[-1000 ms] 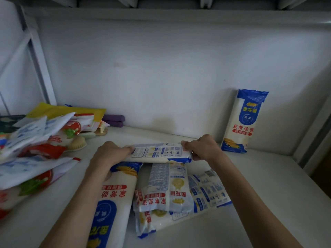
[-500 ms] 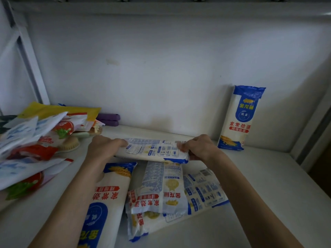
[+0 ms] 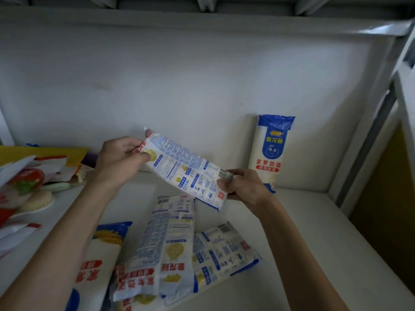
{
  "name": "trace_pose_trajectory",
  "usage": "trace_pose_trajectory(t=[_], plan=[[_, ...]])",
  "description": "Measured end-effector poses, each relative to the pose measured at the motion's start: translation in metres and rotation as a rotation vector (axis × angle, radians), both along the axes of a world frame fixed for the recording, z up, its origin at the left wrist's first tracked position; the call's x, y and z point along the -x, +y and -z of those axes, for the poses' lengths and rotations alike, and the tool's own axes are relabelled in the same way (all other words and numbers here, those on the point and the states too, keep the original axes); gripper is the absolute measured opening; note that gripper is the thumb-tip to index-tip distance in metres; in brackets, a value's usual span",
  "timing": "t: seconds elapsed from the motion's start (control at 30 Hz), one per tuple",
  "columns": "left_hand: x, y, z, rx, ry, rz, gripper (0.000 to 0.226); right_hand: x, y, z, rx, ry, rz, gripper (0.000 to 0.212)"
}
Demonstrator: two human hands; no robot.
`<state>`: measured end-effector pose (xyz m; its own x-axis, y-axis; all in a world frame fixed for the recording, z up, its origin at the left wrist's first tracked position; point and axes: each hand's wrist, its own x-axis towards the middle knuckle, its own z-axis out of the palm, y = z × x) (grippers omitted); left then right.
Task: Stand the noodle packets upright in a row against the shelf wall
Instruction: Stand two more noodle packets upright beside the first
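Note:
I hold a white noodle packet with blue print in the air above the shelf, tilted down to the right. My left hand grips its upper left end and my right hand grips its lower right end. One blue-topped noodle packet stands upright against the white back wall to the right. Three more packets lie flat on the shelf below my hands: one under my left forearm, one in the middle, one to its right.
A loose pile of other food packets and a yellow packet fill the left side of the shelf. The shelf board stretches to the right, bounded by a white upright post at the right corner.
The packet that lay flat under both hands has been lifted off the shelf and tilted, its left end raised. The view has shifted left and up.

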<state>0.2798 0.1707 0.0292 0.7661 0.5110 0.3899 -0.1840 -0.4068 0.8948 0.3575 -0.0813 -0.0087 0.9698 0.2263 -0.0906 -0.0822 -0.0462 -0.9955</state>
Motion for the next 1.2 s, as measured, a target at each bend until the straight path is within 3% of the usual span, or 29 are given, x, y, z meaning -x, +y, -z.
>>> trace_pose_trajectory(t=[0.27, 0.5, 0.6, 0.67, 0.7, 0.77, 0.83, 0.97, 1.1, 1.2], plan=[[-0.055, -0.042, -0.031, -0.308, -0.112, 0.024, 0.016, -0.011, -0.013, 0.030, -0.048, -0.064, 0.135, 0.042], [-0.089, -0.101, -0.037, -0.408, -0.241, 0.150, 0.013, -0.018, -0.013, 0.060, 0.228, -0.301, 0.223, 0.035], [-0.100, -0.114, -0.024, -0.340, -0.298, 0.219, 0.027, -0.021, -0.013, 0.067, 0.258, -0.286, 0.267, 0.038], [-0.103, -0.121, -0.012, -0.082, -0.302, 0.317, 0.056, -0.021, -0.013, 0.068, 0.257, -0.291, 0.284, 0.041], [-0.105, -0.124, -0.006, 0.078, -0.283, 0.356, 0.067, -0.022, -0.014, 0.069, 0.264, -0.297, 0.289, 0.042], [-0.108, -0.127, 0.008, 0.242, -0.196, 0.394, 0.058, -0.022, -0.016, 0.068, 0.287, -0.302, 0.291, 0.042], [-0.106, -0.128, 0.019, 0.141, -0.073, 0.431, 0.035, -0.023, -0.017, 0.068, 0.287, -0.298, 0.293, 0.042], [-0.101, -0.123, 0.029, 0.051, 0.081, 0.545, 0.022, -0.025, -0.016, 0.069, 0.300, -0.284, 0.306, 0.041], [-0.109, -0.115, 0.046, -0.316, 0.405, 0.608, 0.051, -0.026, -0.014, 0.069, 0.343, -0.311, 0.321, 0.044], [-0.115, -0.112, 0.056, -0.309, 0.423, 0.518, 0.049, -0.028, -0.013, 0.066, 0.381, -0.342, 0.330, 0.044]])
